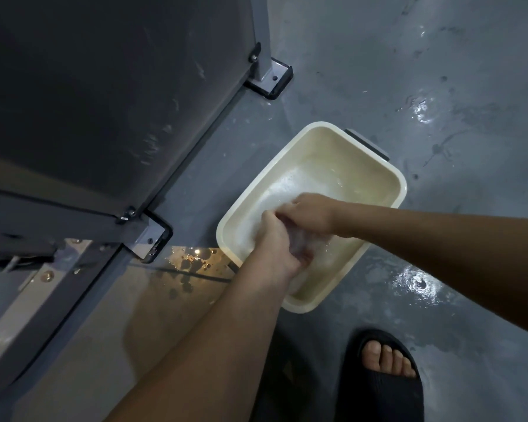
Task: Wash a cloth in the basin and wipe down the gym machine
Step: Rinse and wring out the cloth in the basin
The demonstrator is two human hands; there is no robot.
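A cream rectangular basin [387,175] with soapy water stands on the wet grey floor. Both hands are down inside it, pressed together over a pale, blurred cloth [305,242] that shows only between the fingers. My left hand [275,239] grips the cloth from the near side. My right hand [308,214] grips it from the far side, knuckles up. The dark gym machine [104,95] with its grey frame fills the left of the view.
Two bolted frame feet [272,77] [151,236] of the machine stand close to the basin's left. Puddles [418,283] shine on the floor to the right. My foot in a black slide sandal [381,379] is just below the basin.
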